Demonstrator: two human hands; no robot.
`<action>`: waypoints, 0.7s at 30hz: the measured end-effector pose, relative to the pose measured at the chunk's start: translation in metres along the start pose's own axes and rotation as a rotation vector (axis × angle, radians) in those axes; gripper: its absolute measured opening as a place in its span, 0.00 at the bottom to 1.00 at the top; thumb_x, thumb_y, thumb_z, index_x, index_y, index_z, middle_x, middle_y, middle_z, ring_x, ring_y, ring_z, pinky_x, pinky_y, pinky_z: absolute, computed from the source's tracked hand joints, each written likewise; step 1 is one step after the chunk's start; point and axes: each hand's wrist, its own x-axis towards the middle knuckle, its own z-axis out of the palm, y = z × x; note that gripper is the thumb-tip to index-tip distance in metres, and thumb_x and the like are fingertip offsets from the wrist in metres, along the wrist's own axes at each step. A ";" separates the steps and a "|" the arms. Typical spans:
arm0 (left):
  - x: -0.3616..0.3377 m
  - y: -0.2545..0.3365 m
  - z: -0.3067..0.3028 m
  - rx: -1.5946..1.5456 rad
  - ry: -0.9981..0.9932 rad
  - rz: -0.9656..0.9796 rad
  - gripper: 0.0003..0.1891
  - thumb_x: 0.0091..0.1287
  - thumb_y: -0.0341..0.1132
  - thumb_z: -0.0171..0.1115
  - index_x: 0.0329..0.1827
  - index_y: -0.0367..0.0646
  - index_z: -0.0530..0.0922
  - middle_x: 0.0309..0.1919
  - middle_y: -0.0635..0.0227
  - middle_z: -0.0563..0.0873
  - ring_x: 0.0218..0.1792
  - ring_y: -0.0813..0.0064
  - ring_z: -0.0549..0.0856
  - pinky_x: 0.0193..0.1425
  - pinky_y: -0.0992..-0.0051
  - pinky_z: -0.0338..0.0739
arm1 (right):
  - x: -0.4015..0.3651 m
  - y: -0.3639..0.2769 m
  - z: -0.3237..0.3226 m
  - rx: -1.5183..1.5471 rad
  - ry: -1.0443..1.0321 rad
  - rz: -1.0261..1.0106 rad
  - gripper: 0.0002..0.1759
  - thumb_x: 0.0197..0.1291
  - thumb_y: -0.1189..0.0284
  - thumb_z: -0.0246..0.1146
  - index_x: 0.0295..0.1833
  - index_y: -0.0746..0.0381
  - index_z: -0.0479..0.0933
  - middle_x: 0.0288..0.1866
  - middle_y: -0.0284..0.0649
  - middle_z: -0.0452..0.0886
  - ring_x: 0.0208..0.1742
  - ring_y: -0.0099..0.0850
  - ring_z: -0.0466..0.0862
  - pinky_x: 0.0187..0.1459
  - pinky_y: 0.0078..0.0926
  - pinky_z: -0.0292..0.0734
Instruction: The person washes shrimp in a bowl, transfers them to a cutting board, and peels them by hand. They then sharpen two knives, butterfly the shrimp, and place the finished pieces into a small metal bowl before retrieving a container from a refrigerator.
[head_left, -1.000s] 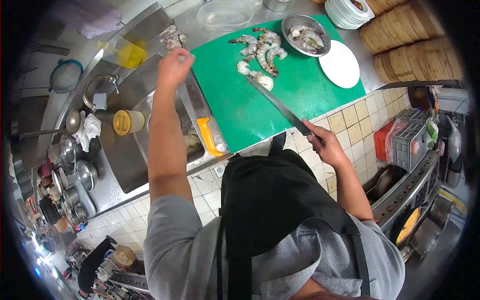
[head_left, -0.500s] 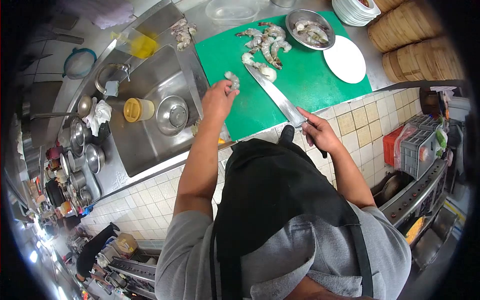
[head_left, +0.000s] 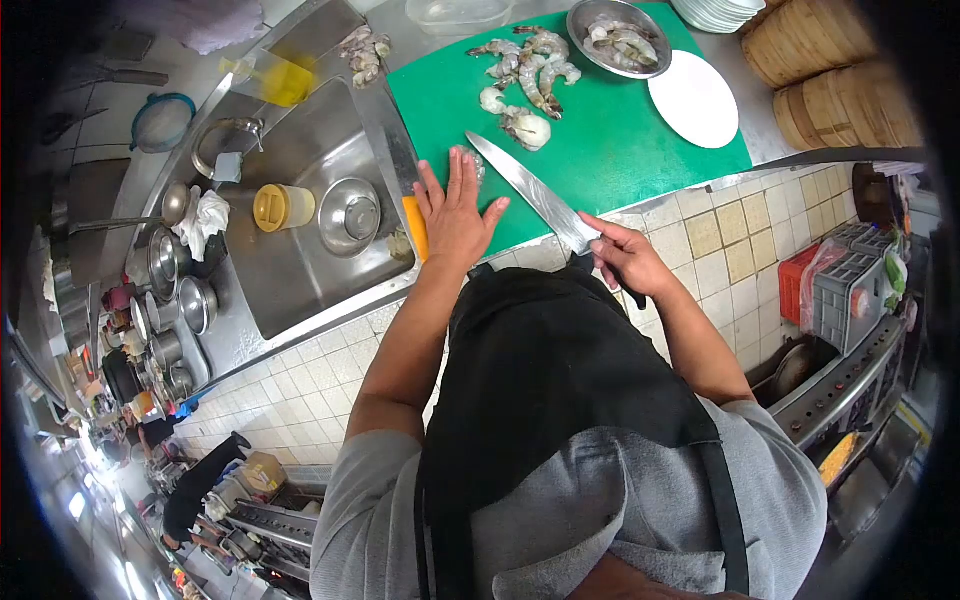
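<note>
My left fingers (head_left: 457, 208) lie flat and spread over a shrimp (head_left: 477, 170), mostly hidden, on the green board (head_left: 590, 150); its visible edge looks pale and translucent grey. My right fingers (head_left: 623, 258) are closed around the handle of the knife (head_left: 527, 186), its long silvery blade wet and angled toward the shrimp.

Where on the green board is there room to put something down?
Between the knife and white plate, the green board has a wide bare patch. The plate looks bare too. It's crowded up by the shrimp and metal bowl, and near the left hand, with the knife's tip close by.
</note>
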 end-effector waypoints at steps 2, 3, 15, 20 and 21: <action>0.001 0.001 0.002 0.009 -0.037 -0.008 0.45 0.71 0.64 0.50 0.82 0.45 0.49 0.83 0.64 0.46 0.80 0.41 0.36 0.79 0.41 0.34 | 0.000 0.002 0.000 0.001 -0.002 0.010 0.28 0.73 0.75 0.55 0.76 0.46 0.66 0.28 0.31 0.71 0.19 0.19 0.71 0.22 0.19 0.72; 0.000 0.000 0.002 0.012 -0.036 -0.002 0.46 0.71 0.64 0.49 0.82 0.45 0.47 0.83 0.64 0.46 0.80 0.41 0.36 0.79 0.40 0.34 | 0.000 0.003 0.001 -0.001 -0.007 0.019 0.28 0.73 0.75 0.54 0.76 0.46 0.66 0.28 0.31 0.70 0.19 0.19 0.71 0.22 0.19 0.72; -0.002 -0.002 0.005 -0.012 -0.083 0.022 0.49 0.69 0.66 0.50 0.82 0.43 0.43 0.83 0.62 0.42 0.80 0.42 0.35 0.78 0.38 0.31 | 0.004 0.001 0.008 -0.005 -0.019 0.032 0.28 0.74 0.75 0.54 0.76 0.46 0.65 0.27 0.31 0.71 0.19 0.19 0.70 0.21 0.20 0.72; -0.003 -0.001 0.004 -0.027 -0.078 0.022 0.49 0.69 0.66 0.50 0.83 0.44 0.42 0.83 0.61 0.42 0.80 0.41 0.36 0.78 0.38 0.30 | 0.020 -0.007 0.021 -0.076 -0.003 0.023 0.28 0.74 0.74 0.53 0.77 0.46 0.65 0.28 0.31 0.70 0.19 0.19 0.70 0.21 0.20 0.71; -0.003 -0.001 0.004 -0.036 -0.076 0.023 0.49 0.69 0.66 0.49 0.83 0.44 0.42 0.83 0.61 0.42 0.80 0.41 0.35 0.78 0.38 0.30 | 0.022 -0.008 0.022 -0.095 -0.003 0.011 0.28 0.74 0.74 0.53 0.77 0.46 0.65 0.29 0.31 0.70 0.19 0.20 0.70 0.21 0.20 0.71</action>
